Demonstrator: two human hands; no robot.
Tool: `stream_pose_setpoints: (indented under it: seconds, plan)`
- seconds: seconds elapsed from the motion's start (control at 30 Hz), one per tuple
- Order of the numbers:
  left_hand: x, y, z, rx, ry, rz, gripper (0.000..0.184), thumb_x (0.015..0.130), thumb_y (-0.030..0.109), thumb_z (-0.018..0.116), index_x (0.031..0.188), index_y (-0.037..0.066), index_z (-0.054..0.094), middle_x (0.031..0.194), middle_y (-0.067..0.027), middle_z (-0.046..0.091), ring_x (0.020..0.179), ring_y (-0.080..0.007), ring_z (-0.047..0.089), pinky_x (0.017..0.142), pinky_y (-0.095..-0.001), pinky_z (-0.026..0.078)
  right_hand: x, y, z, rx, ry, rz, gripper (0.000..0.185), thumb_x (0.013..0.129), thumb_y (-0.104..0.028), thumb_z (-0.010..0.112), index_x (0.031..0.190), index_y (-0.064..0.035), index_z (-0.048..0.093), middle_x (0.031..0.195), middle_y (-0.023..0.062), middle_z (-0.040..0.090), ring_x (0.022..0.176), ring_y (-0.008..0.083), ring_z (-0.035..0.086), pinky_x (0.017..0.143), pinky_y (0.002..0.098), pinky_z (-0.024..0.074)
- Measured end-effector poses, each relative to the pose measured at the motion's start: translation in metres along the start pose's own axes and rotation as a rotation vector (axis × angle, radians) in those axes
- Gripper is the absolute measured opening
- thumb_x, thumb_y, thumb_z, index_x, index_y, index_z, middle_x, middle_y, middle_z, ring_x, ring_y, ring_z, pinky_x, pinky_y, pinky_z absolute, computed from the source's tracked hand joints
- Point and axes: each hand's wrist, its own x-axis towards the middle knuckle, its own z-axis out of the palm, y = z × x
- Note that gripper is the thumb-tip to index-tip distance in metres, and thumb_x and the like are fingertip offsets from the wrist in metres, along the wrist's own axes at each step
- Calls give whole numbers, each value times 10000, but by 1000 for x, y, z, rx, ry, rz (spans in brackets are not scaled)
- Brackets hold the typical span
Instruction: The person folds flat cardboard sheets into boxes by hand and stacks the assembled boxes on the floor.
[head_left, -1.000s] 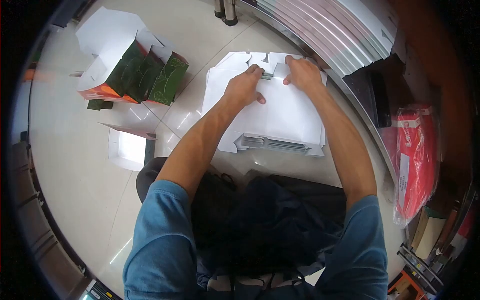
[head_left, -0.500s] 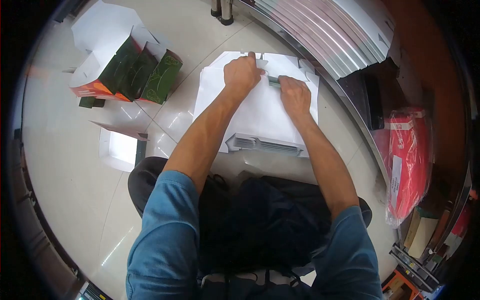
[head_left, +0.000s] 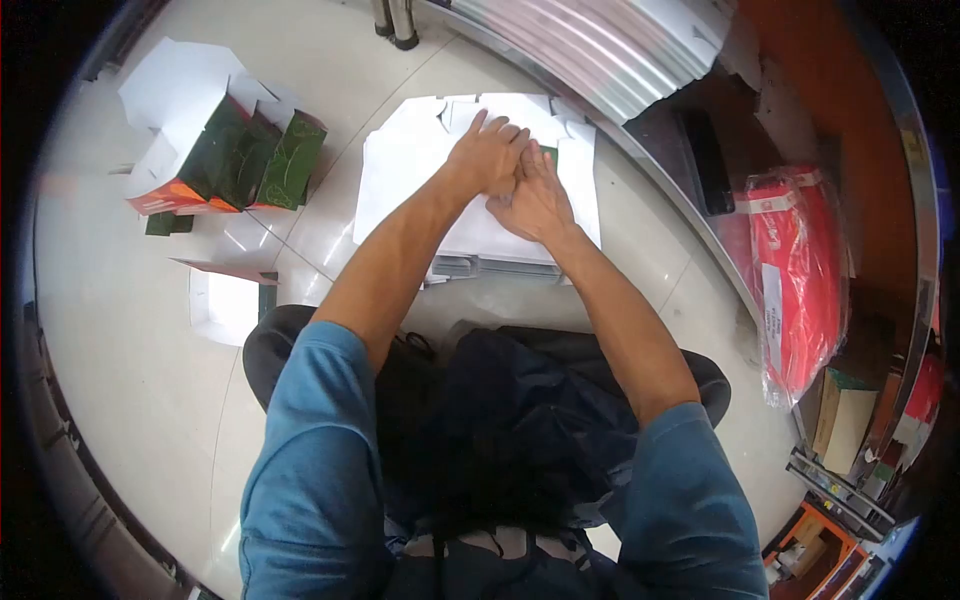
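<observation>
A stack of flat, die-cut white cardboard sheets [head_left: 400, 180] lies on the tiled floor in front of my crossed legs. My left hand [head_left: 490, 155] rests on the top sheet, its fingers stretched out and pointing away from me. Beside it, touching it, my right hand [head_left: 535, 195] presses flat on the same sheet with fingers extended. A small green printed flap [head_left: 550, 155] shows just past my right fingertips. Under the palms the cardboard is hidden.
Partly folded green and orange boxes [head_left: 240, 150] stand on the left floor, with a small open white box [head_left: 225, 305] nearer me. At the upper right, stacked folded sheets [head_left: 610, 50] lie along a metal-edged shelf. A red plastic-wrapped package [head_left: 795, 285] sits at right.
My hands have come together on the stack; the right one moved left and flattened over the sheet. The green strip it was fingering now lies flatter. The whole view has shifted slightly.
</observation>
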Motion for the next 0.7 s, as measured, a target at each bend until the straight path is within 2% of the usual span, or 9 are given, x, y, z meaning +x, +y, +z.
stream_pose_setpoints:
  seconds: [0.1,0.13,0.2,0.23,0.3,0.4,0.47,0.57,0.7]
  plan:
    - [-14,5,34,-49,132,-76,630,822,267,628,1387,39,469,1327,-158,562,1331,-343,437,1143,-547,262,8,22,-5,264,-79,-19,827,823,-348,632,1505,-31,287,1565,234,234,1470,394,166,1200,492,157]
    - [-15,6,20,-95,101,-85,608,838,266,624,1381,38,473,1340,-154,552,1316,-332,455,1151,-533,256,10,40,-15,424,-187,-77,810,816,-194,653,1519,-73,271,1576,213,224,1475,386,154,1199,500,150]
    - [-20,6,4,-197,18,-110,564,872,265,617,1371,37,482,1364,-147,534,1285,-309,489,1168,-504,243,14,67,-26,238,-127,-47,818,810,-141,673,1520,-87,272,1579,202,222,1473,380,167,1192,514,168]
    - [-23,-1,7,-261,82,-112,534,866,243,635,1346,47,505,1330,-170,552,1243,-316,520,1141,-497,286,20,75,-31,150,-105,-38,824,807,-115,683,1521,-95,273,1581,197,222,1471,377,174,1188,520,177]
    - [-33,-10,18,-401,188,-115,478,853,201,671,1296,68,551,1262,-216,588,1160,-330,580,1087,-483,373,21,93,-44,199,-132,99,840,794,-120,720,1513,-84,287,1560,203,267,1449,366,242,1176,497,226]
    - [-37,-15,21,-541,271,-252,251,889,141,632,1121,46,637,1020,-196,676,910,-376,656,920,-452,503,35,96,-65,169,-199,183,898,750,-150,786,1503,-74,302,1511,219,351,1400,357,343,1150,447,298]
    - [-34,-10,17,-527,345,-314,195,892,153,635,1047,37,658,903,-203,677,817,-395,655,851,-448,522,34,80,-84,91,-191,195,890,706,-167,831,1459,-52,371,1404,232,479,1313,354,458,1098,383,372]
    - [-31,-5,14,-531,417,-349,171,894,167,640,989,28,668,815,-204,676,762,-410,652,817,-447,530,53,83,-83,51,-374,308,745,713,-161,827,1357,-19,479,1348,224,523,1266,367,496,1058,403,403]
    - [-31,-5,16,-563,448,-364,173,886,170,648,977,25,669,786,-217,668,753,-419,649,809,-453,531,50,86,-77,75,-284,247,590,742,-163,798,1257,-25,546,1310,199,555,1219,357,531,1020,410,427]
